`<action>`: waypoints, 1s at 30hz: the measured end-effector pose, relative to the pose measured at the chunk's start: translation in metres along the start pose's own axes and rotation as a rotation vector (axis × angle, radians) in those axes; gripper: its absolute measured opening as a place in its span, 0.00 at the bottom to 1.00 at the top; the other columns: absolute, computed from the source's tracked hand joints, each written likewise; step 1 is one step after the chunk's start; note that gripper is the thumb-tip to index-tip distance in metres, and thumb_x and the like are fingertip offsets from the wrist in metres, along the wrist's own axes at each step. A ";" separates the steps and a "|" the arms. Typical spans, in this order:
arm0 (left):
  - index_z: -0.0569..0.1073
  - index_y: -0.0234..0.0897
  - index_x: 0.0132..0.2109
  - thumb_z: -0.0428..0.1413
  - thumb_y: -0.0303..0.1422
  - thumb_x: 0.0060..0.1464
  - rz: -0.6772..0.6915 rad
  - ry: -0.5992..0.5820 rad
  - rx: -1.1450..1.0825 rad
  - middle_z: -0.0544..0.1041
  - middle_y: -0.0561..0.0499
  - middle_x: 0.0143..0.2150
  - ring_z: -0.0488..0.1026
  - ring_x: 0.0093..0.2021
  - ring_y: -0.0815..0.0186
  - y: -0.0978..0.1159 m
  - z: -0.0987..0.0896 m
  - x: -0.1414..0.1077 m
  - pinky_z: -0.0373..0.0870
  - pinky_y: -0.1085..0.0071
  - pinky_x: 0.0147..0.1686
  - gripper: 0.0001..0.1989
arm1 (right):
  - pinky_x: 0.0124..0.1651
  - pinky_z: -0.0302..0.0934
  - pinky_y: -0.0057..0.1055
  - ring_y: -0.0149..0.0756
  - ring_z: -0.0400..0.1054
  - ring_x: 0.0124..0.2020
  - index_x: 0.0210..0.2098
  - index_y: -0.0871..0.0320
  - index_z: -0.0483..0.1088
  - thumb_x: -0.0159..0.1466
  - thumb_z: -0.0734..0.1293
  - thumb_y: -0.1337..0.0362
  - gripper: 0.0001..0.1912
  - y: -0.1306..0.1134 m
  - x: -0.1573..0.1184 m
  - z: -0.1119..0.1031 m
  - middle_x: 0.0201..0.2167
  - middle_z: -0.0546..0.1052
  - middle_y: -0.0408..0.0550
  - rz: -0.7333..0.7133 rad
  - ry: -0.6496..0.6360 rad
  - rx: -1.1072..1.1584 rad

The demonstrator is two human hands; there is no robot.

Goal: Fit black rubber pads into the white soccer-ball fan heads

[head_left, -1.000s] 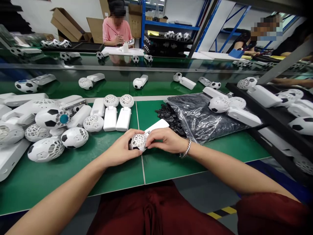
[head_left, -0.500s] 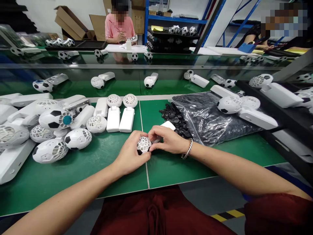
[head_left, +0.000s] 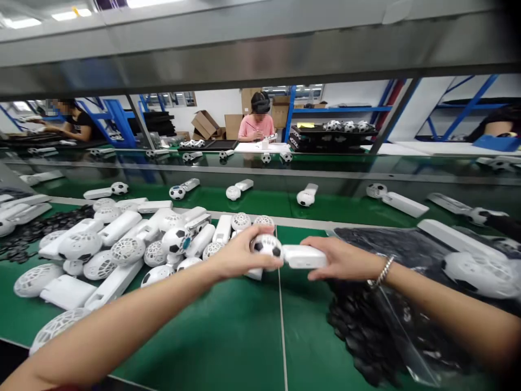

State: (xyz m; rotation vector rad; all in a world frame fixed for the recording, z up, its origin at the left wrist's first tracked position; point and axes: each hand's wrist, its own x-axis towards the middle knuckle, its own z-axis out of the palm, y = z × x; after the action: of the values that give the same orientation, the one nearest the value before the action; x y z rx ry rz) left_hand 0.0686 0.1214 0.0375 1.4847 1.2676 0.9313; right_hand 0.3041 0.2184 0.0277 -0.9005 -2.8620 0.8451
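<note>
A handheld fan with a soccer-ball head (head_left: 268,247) and a white handle (head_left: 304,257) is stretched out sideways between my hands, above the green worktop. My left hand (head_left: 242,254) is closed around the ball head, thumb below and fingers above. My right hand (head_left: 336,257) grips the far end of the handle. Just left of my left hand lies a pile of similar white fans (head_left: 127,250). Beneath my right forearm are many small black pieces (head_left: 362,331), next to a clear plastic bag (head_left: 411,326) of dark contents.
Beyond the worktop's pale edge runs a green line (head_left: 268,206) with fans spaced along it. More fans (head_left: 480,271) lie at the right on the bag. A person in pink (head_left: 256,127) sits across the line, another person (head_left: 77,122) at far left. A metal beam (head_left: 244,60) crosses overhead.
The view has tilted up and shows more of the room. My right hand has gone from the ball head to the handle. The fan is now raised and held lengthwise, farther from me.
</note>
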 end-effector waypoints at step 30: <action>0.65 0.34 0.51 0.52 0.35 0.57 -0.133 0.119 1.129 0.68 0.45 0.50 0.69 0.45 0.61 -0.069 -0.077 0.248 0.69 0.58 0.43 0.16 | 0.46 0.56 0.48 0.58 0.58 0.52 0.52 0.59 0.65 0.47 0.70 0.48 0.36 0.145 0.157 -0.059 0.55 0.57 0.64 0.869 0.223 -0.251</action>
State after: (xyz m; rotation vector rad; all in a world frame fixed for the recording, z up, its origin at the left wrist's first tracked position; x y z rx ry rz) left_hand 0.0205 0.3805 -0.0143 2.1306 2.1187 0.1440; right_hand 0.2605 0.4315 -0.0161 -2.1693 -2.3542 0.3392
